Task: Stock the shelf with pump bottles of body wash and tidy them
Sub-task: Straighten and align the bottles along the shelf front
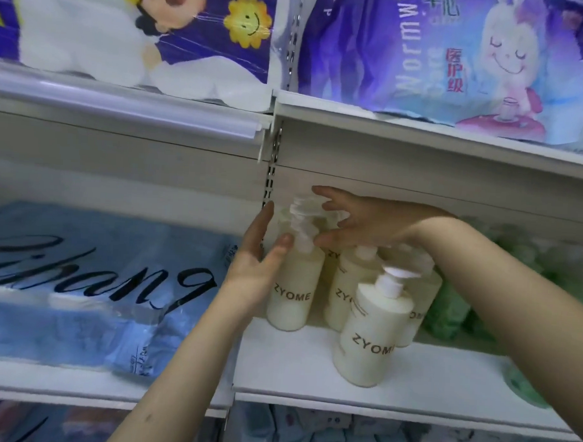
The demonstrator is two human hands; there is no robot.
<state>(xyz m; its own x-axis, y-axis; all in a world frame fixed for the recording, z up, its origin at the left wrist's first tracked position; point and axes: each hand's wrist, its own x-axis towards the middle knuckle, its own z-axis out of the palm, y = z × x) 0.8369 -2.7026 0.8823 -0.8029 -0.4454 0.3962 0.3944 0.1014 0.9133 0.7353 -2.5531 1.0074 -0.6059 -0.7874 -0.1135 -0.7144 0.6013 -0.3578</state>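
Where the pump bottles [350, 288] stand: at the left end of the white shelf [444, 381], a cluster of cream ZYOME bottles, upright and close together.
Leftmost bottle [291, 298]: beside the shelf's left upright, set back from the front edge.
Front bottle [368, 339]: nearest the front edge, pump pointing right.
Left hand [254, 262]: palm against the leftmost bottle's left side, thumb on its shoulder; grip apart, fingers straight.
Right hand [361, 221]: over that bottle's pump head [302, 208]; grip apart, fingers spread, contact blurred.
Green packs [447, 313]: right of the bottles.
Blue pack [94, 278]: on the neighbouring shelf to the left.
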